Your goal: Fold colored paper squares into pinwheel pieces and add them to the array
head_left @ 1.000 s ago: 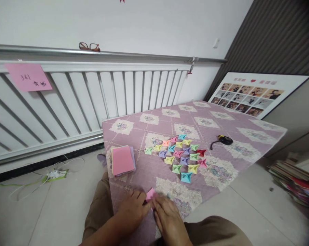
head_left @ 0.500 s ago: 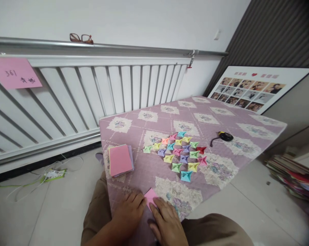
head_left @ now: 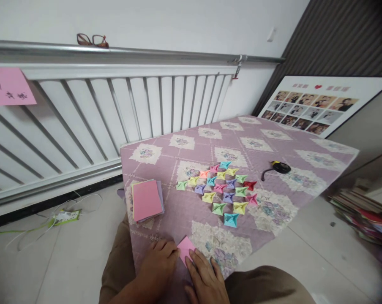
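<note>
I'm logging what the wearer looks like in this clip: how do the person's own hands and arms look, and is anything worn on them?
The left hand and the right hand are bare: no gloves, and no ring, watch or bracelet shows. The left forearm is uncovered down to the frame edge, so no sleeve is visible. Hardly any of the right arm shows. The legs wear tan trousers.

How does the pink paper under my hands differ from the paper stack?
The pink paper is a single piece under the left hand and right hand; the paper stack is many sheets, untouched. The pink paper shows smaller than the paper stack. Both show pink on top.
</note>
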Motion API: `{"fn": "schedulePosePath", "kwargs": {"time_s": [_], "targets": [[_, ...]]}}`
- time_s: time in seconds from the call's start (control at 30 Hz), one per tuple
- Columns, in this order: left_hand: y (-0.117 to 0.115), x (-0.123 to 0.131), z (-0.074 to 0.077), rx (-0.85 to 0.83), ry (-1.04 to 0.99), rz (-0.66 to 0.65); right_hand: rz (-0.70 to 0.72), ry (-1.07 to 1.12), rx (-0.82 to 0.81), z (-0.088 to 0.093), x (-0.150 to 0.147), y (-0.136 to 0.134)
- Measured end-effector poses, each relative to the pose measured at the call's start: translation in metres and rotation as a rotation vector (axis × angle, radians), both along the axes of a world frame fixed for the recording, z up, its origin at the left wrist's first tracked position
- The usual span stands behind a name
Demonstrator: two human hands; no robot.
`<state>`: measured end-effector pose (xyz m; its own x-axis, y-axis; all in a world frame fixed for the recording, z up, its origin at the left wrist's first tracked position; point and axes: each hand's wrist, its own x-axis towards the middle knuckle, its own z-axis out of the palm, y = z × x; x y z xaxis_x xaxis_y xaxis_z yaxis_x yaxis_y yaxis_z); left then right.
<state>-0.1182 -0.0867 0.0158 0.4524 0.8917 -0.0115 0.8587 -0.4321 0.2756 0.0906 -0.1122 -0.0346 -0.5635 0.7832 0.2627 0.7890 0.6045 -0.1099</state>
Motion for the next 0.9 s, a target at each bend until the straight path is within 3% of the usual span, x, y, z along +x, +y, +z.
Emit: {"fn": "schedulePosePath", "kwargs": {"time_s": [0.13, 0.33, 0.63, 0.9], "targets": [[0.011, 0.011, 0.019, -0.155, -0.084, 0.119, -0.022, 0.067, 0.017, 0.01, -0.004, 0.003], [0.022, 0.021, 0.032, -0.229, -0.078, 0.259, -0.174, 0.285, -0.083, 0.039, -0.019, 0.02], [0.027, 0.015, 0.058, -0.267, -0.056, 0.221, -0.304, 0.214, -0.108, 0.042, -0.012, 0.048], [0.024, 0.017, 0.054, -0.229, -0.1, 0.193, -0.396, 0.212, -0.207, 0.04, -0.022, 0.047]]}}
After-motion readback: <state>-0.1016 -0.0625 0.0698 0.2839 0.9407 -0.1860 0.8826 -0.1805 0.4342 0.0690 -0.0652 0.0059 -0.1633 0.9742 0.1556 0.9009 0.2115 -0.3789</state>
